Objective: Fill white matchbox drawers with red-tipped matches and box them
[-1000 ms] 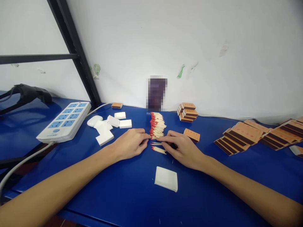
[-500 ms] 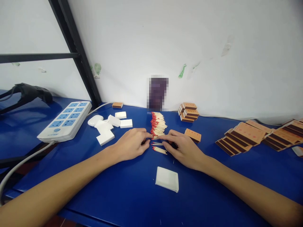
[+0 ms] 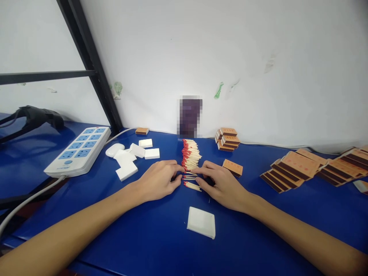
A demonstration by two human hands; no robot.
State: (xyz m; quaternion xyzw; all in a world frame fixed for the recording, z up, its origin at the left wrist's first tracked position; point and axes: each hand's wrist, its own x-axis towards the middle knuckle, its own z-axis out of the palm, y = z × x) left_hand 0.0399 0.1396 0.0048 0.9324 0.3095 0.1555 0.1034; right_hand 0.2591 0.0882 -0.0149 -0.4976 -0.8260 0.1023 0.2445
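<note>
A heap of red-tipped matches (image 3: 191, 155) lies in a column on the blue table. Below it are a few separate matches (image 3: 189, 177) and a small row of matches (image 3: 193, 186). My left hand (image 3: 162, 179) touches the red heads at the heap's lower left with its index finger, thumb apart below. My right hand (image 3: 220, 183) is at the stick ends on the right, index finger at the heap's lower edge and thumb by the separate matches. Neither hand holds anything I can make out. A white open tray (image 3: 201, 222) lies nearer to me.
White boxes (image 3: 127, 171) and a power strip (image 3: 79, 150) are on the left. Stacked matchboxes (image 3: 228, 139), a single matchbox (image 3: 232, 167) and fanned rows of matchbox sleeves (image 3: 297, 165) lie on the right. A black metal frame (image 3: 94, 73) stands at the back left.
The view has shifted slightly. Another match or two now lies apart just below the heap, between my hands. Both hands stay at the heap's lower end.
</note>
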